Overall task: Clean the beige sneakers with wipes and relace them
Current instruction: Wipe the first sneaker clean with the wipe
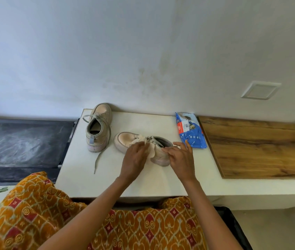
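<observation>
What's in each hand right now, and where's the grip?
The left hand presses a white wipe onto the near sneaker's side. The right hand rests its fingers by the heel, gripping nothing.

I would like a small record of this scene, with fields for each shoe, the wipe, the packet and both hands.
near shoe: lies on the white table, toe to the left
far shoe: stands by the wall, toe away from the person, one lace trailing toward the person
wipe: on the near shoe, under the left hand
packet: blue, right of the near shoe
left hand: presses the wipe
right hand: at the near shoe's heel, fingers spread
</observation>
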Motion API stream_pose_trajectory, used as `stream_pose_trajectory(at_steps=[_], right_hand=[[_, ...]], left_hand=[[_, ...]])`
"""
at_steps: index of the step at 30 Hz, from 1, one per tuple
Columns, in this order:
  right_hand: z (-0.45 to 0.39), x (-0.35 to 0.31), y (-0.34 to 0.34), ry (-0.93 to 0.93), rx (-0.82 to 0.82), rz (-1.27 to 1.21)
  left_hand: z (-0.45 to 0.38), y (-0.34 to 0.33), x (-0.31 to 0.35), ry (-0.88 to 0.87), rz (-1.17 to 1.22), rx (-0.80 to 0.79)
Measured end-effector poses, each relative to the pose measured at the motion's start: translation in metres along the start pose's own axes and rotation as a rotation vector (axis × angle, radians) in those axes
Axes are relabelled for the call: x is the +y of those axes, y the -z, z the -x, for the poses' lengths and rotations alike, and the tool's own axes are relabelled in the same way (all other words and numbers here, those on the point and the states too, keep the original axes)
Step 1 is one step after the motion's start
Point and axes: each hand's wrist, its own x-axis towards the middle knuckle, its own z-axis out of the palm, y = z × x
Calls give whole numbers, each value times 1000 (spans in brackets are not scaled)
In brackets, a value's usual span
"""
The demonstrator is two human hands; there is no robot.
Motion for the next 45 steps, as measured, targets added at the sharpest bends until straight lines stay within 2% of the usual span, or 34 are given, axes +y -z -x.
stream_pose_trajectory(at_steps=[4, 8, 12, 14, 16, 18, 22, 24, 28, 33, 37, 42, 45], right_hand=[[8, -33, -9, -45, -42, 78], [8, -49, -20, -193, -27, 53], [9, -47, -23, -187, -6, 74], [10, -46, -24, -170, 13, 90], [10, -44, -26, -170, 27, 97], [10, -43, -27, -174, 44, 94], [12, -43, -30, -162, 52, 99], [11, -43, -31, -178, 53, 91], [10, -45, -32, -194, 56, 78], [10, -44, -31, -188, 65, 86], [10, -44, -31, -185, 54, 93], [11, -42, -33, -177, 56, 103], [11, -42, -33, -177, 66, 85]], left_hand=[[25, -14, 6, -28, -195, -157], [24, -13, 0, -80, -311, -261], [8, -13, -1, 122, -200, -278], [1, -15, 7, 157, -75, -313], [2, -15, 14, 117, 19, -313], [7, -11, 9, 62, -4, -320], [11, 0, -24, -228, -309, -195], [-4, 7, -29, -297, -392, -139], [-28, 16, -21, -238, -372, -121], [-26, 12, -14, 121, -87, -20], [-18, 5, -11, -22, -194, -21], [-16, 4, -14, -111, -134, -86], [-26, 16, -23, -224, -155, -126]])
